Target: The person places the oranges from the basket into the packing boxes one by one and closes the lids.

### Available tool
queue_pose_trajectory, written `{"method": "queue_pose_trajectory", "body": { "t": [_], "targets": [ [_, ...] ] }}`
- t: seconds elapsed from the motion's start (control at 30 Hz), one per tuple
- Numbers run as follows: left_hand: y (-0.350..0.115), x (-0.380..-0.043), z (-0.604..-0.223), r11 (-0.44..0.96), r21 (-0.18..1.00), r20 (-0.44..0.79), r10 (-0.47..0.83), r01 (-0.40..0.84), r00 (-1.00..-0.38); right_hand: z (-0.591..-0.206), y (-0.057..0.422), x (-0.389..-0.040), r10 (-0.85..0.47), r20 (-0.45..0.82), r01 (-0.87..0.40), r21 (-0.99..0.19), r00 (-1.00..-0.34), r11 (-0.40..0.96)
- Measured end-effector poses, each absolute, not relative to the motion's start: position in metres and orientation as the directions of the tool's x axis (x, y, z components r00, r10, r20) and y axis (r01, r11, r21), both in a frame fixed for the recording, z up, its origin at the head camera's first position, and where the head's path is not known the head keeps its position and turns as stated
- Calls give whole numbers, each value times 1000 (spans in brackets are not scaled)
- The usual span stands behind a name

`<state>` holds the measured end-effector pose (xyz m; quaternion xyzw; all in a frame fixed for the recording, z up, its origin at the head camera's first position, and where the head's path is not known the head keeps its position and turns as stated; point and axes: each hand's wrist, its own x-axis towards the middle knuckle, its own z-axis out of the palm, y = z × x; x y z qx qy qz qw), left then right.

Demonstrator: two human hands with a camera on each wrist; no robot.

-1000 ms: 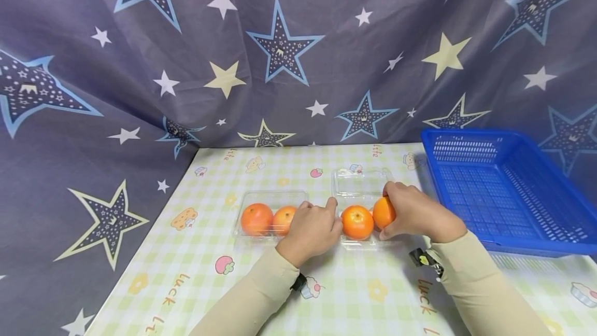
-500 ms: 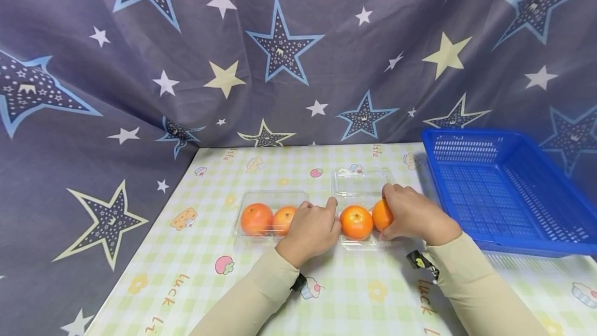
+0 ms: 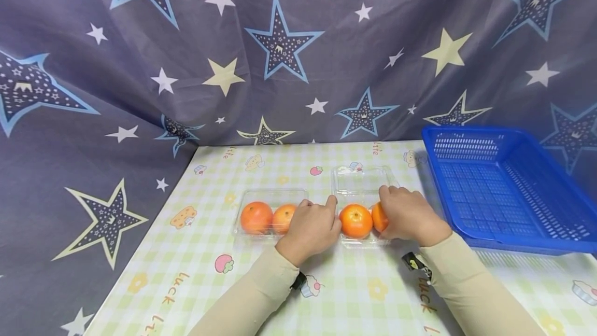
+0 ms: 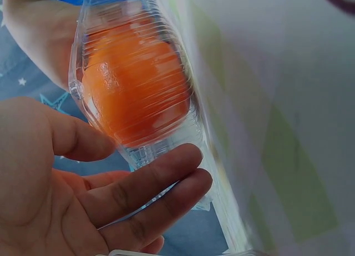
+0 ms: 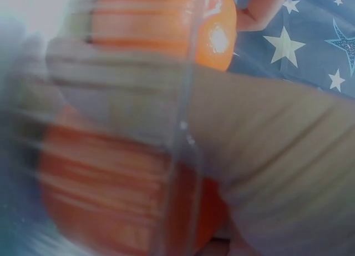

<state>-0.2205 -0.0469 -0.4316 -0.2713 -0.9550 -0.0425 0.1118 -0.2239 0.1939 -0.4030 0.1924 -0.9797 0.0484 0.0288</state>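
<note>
An open clear plastic clamshell box [image 3: 361, 180] lies in the middle of the table, its lid folded back. One orange [image 3: 356, 221] sits in its left half. My right hand [image 3: 408, 214] grips a second orange [image 3: 380, 217] in the right half, covering most of it. In the right wrist view, that hand's thumb [image 5: 205, 117] shows partly through the ribbed plastic wall. My left hand [image 3: 313, 229] is at the box's left end. In the left wrist view its fingers [image 4: 150, 184] are extended, with the thumb tip close to the box edge.
To the left stands another clear box [image 3: 275, 194] with two orange-red fruits [image 3: 256, 218] inside, one partly behind my left hand. A blue perforated basket [image 3: 506, 185] occupies the right side of the table. A star-printed curtain [image 3: 298, 102] hangs behind the table.
My right hand has shifted slightly left with the orange, bringing it closer against the neighbouring orange and hiding more of it. My left hand has stayed in place.
</note>
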Motion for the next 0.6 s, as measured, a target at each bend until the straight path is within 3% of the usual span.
{"method": "queue_pose_trajectory", "body": {
  "t": [0.33,0.6],
  "targets": [
    [-47,-220,-431,851,38,226,503,524,-834,-401,192,-220,-367,57,-372,-98,-928,923],
    [-46,-223,-428,836,156,273,476,527,-836,-389,205,-219,-331,24,-319,-337,-943,886]
  ]
}}
